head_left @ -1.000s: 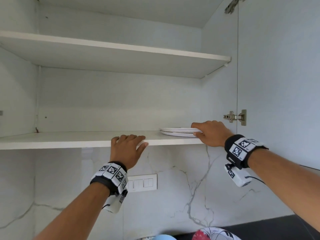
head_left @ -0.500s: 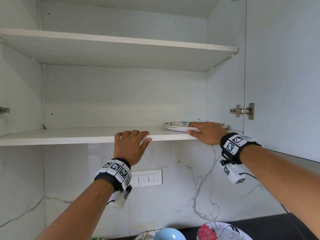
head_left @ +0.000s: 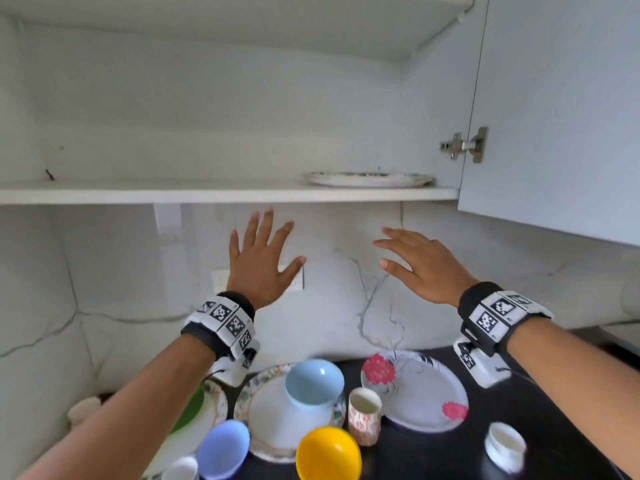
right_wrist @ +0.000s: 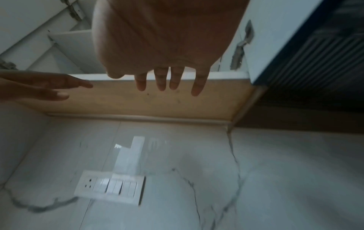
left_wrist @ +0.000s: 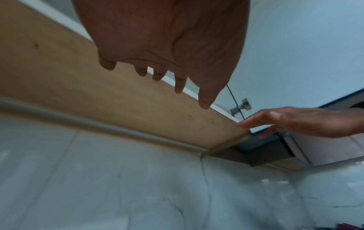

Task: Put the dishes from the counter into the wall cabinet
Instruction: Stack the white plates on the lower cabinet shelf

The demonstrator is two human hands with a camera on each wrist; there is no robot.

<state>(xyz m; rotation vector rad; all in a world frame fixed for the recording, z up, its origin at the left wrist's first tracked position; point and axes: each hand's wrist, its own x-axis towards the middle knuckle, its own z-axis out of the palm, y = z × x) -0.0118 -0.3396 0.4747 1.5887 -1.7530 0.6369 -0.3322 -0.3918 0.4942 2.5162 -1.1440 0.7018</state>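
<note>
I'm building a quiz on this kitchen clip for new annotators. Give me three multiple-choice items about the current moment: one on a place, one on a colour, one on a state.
1. Where is the plate already put away?
A. Right end of the lower shelf
B. Left end of the lower shelf
C. Upper shelf

2. What colour is the bowl nearest the camera on the counter?
A. Red
B. Yellow
C. Black

3. What state are the hands in?
A. Both gripping the plate
B. Left gripping a cup
C. Both open, holding nothing

Answers:
1 A: the plate lies by the cabinet's right wall, near the hinge.
2 B: the yellow bowl sits at the bottom edge of the head view.
3 C: the left hand and right hand have spread fingers, below the shelf.
</note>
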